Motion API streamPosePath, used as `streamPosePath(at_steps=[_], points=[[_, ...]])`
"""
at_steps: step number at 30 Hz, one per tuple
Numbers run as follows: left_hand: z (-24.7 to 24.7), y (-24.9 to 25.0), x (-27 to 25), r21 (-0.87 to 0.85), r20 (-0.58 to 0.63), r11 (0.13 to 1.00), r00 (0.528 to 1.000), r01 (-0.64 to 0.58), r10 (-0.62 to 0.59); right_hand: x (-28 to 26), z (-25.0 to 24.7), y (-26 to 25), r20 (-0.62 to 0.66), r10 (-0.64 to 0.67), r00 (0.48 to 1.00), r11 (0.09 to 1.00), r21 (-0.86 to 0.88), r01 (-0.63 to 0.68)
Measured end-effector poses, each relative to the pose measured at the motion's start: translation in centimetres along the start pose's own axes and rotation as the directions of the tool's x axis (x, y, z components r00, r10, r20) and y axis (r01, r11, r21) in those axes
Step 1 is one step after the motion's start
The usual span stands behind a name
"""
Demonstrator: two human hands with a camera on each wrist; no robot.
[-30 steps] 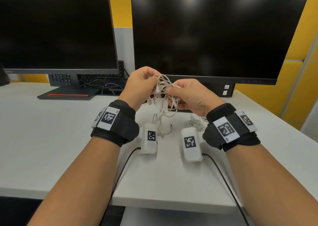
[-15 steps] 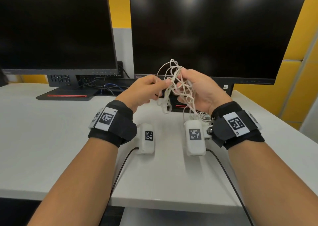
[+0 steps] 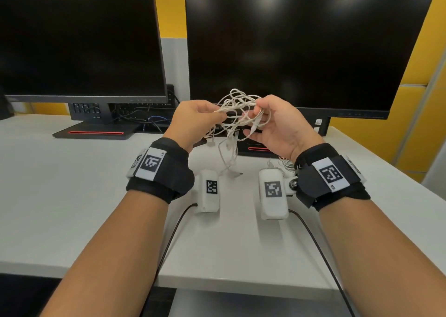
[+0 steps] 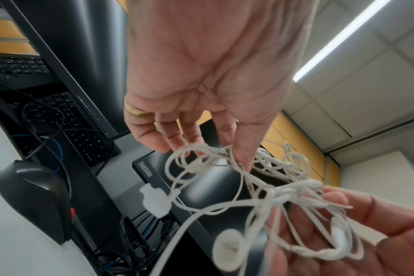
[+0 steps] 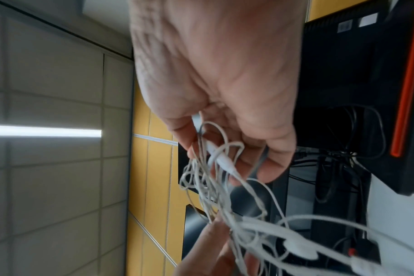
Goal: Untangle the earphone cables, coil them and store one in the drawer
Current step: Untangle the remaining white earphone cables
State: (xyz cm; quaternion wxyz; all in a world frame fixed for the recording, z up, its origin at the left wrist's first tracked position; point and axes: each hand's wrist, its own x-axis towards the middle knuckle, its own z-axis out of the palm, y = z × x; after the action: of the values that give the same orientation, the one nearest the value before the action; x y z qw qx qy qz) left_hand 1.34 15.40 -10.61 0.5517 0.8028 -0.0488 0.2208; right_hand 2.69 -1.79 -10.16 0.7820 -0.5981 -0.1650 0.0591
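A tangle of white earphone cables [image 3: 237, 116] hangs in the air between my two hands, in front of the right monitor. My left hand [image 3: 195, 121] pinches strands at the tangle's left side; the left wrist view shows its thumb and fingertips closed on the cables [image 4: 239, 160]. My right hand [image 3: 275, 123] holds the right side with curled fingers, strands and an inline piece threaded through them [image 5: 215, 155]. Earbuds [image 4: 227, 250] and loose ends dangle down toward the table [image 3: 60, 196]. More white cable [image 3: 286, 164] lies on the table behind my right wrist. No drawer is in view.
Two dark monitors [image 3: 79, 39] [image 3: 301, 44] stand close behind my hands on bases with red stripes [image 3: 95, 132]. A black mouse [image 4: 33, 198], a keyboard [image 4: 66, 119] and dark cables lie under the left monitor. The table's front edge [image 3: 217, 280] is near my forearms.
Both hands have lifted the tangle from low over the table to monitor height. The bundle has spread wider between them, and my right palm has turned up.
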Motion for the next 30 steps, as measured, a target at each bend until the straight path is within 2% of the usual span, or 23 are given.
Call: streamPosePath(at_steps=[7,12,15,18,20,23,26,27,30], points=[[0.1,-0.7,0.8,-0.039,-0.187,0.998,0.982,-0.039,0.031,0.1,0.4,0.2,-0.064,0.138,0.988,0.953,-0.264,-0.150],[-0.2,-1.2,1.3,0.077,-0.183,0.997,0.983,-0.016,0.030,0.0,0.5,0.3,-0.160,0.148,0.976,0.904,-0.378,-0.199],[-0.4,-1.0,1.1,0.111,-0.133,0.994,0.991,0.025,-0.010,0.2,0.5,0.5,-0.152,0.025,0.988,0.870,-0.483,-0.097],[-0.2,-0.7,0.8,0.151,-0.112,0.988,0.994,0.030,-0.013,0.0,0.6,0.2,-0.075,-0.152,0.985,0.839,-0.537,0.089],[0.0,-0.4,0.5,0.157,-0.084,0.988,0.996,0.016,-0.003,-0.3,0.8,0.3,-0.007,-0.212,0.977,0.793,-0.586,0.168],[0.2,0.1,-0.1,0.120,-0.012,0.993,1.000,-0.021,0.023,-0.5,1.0,0.7,0.054,-0.208,0.977,0.694,-0.696,0.186],[0.3,0.4,-0.4,0.111,0.078,0.993,0.997,-0.037,0.028,-0.3,0.7,0.7,0.022,-0.233,0.972,0.623,-0.764,0.167],[0.3,0.4,-0.3,0.127,0.092,0.991,0.995,-0.037,0.025,-0.3,0.6,0.6,0.006,-0.236,0.972,0.639,-0.752,0.159],[0.3,0.1,0.0,0.165,0.050,0.986,0.998,-0.034,0.026,-0.2,0.4,0.0,-0.033,-0.174,0.984,0.768,-0.630,0.115]])
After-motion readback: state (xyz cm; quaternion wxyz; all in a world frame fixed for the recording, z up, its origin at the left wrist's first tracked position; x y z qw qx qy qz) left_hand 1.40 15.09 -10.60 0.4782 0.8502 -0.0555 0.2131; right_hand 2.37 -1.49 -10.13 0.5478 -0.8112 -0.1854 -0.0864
